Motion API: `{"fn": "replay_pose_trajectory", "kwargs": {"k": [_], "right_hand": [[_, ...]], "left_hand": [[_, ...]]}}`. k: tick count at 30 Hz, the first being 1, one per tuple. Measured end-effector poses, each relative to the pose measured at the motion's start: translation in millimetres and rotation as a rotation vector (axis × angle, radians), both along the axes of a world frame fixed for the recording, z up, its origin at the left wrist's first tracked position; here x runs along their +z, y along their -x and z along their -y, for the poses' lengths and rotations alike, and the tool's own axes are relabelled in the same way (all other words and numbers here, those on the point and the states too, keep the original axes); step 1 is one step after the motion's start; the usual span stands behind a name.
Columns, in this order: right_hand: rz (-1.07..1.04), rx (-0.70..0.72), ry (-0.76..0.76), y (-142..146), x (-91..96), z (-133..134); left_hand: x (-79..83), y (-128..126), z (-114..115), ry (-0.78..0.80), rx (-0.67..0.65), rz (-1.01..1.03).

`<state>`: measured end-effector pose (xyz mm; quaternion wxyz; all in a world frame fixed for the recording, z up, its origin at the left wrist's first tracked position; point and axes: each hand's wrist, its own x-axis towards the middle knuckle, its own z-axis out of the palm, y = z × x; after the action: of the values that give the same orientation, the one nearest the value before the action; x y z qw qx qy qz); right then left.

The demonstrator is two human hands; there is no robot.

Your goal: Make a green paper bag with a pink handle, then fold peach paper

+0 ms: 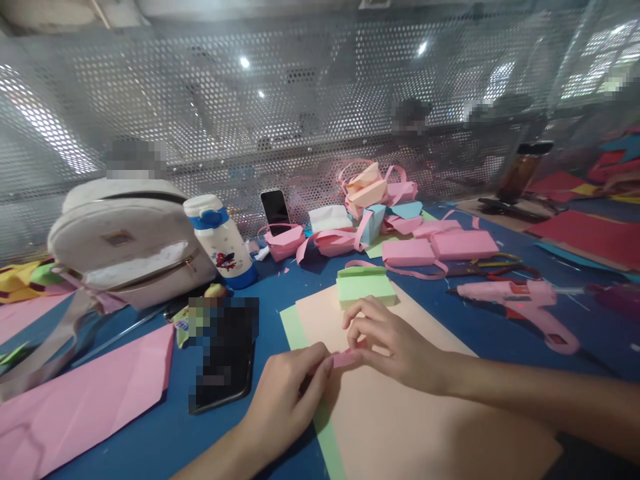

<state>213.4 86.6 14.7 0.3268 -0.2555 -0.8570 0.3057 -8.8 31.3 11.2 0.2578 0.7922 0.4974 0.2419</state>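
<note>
Both of my hands pinch a small pink paper piece (344, 359) above a peach paper sheet (400, 420). My left hand (287, 393) grips its left end with curled fingers. My right hand (390, 340) holds the right end between thumb and fingertips. A green paper sheet (293, 330) lies under the peach one. Just beyond my right hand sits a folded green paper box (365, 287).
A black phone (223, 380) lies left of my hands, with a large pink sheet (85, 400) beyond it. A white bag (125, 240), a bottle (223, 240), an upright phone (275, 211), several pink paper boxes (435, 247), scissors (493, 267) and a pink glue gun (520, 300) stand on the blue table (165, 433).
</note>
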Motion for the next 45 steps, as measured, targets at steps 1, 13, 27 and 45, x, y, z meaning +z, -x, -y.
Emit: {"fn": "replay_pose_trajectory", "kwargs": {"k": [1, 13, 27, 45], "right_hand": [[0.000, 0.000, -0.009, 0.0, 0.0, -0.1], [-0.015, -0.002, -0.058, 0.2, -4.1, -2.1], [-0.005, -0.009, -0.113, 0.1, -5.2, -1.3], [-0.030, -0.046, -0.370, -2.2, -5.8, 1.0]], "left_hand": [[-0.2, 0.1, 0.4, -0.009, -0.007, -0.016], [1.9, -1.3, 1.5, -0.086, -0.055, -0.049], [2.2, -1.5, 1.6, -0.108, -0.072, -0.046], [5.1, -2.2, 1.8, -0.224, 0.042, 0.112]]}}
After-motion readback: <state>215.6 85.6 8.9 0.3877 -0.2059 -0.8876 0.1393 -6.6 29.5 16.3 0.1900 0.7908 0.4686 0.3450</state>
